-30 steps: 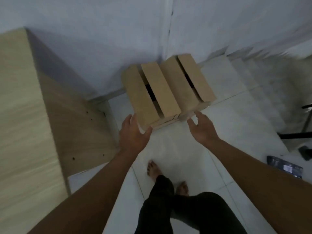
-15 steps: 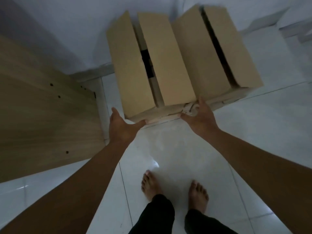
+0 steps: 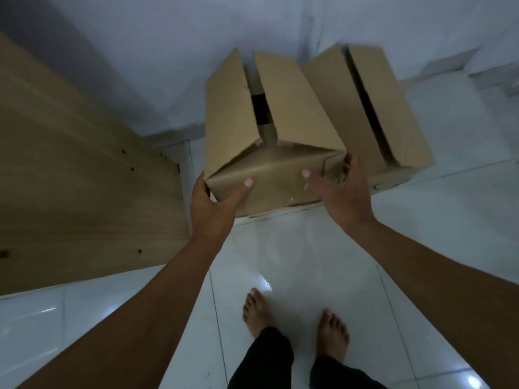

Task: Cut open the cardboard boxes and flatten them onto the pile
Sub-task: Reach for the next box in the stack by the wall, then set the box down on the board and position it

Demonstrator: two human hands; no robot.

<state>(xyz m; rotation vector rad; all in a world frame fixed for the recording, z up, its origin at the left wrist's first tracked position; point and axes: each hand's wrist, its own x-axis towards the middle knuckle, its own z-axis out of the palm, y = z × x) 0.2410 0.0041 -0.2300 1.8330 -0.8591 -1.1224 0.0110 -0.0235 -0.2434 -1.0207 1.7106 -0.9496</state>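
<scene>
A person stands barefoot on a glossy white tiled floor [image 3: 295, 248], looking down at two plain brown cardboard boxes against a pale wall. The left hand [image 3: 216, 203] and the right hand [image 3: 339, 192] each grip a near corner of the nearer brown cardboard box [image 3: 269, 141], thumbs pressed on its creased front face, fingers wrapped round the sides. Its top flaps stand apart, showing a dark gap. The second brown cardboard box [image 3: 373, 108] sits just beside it on the right. A light wooden panel [image 3: 70, 178] lies on the left. This looks like the pick-up step; next, the box probably needs carrying clear for cutting. No knife or pile is visible.
</scene>
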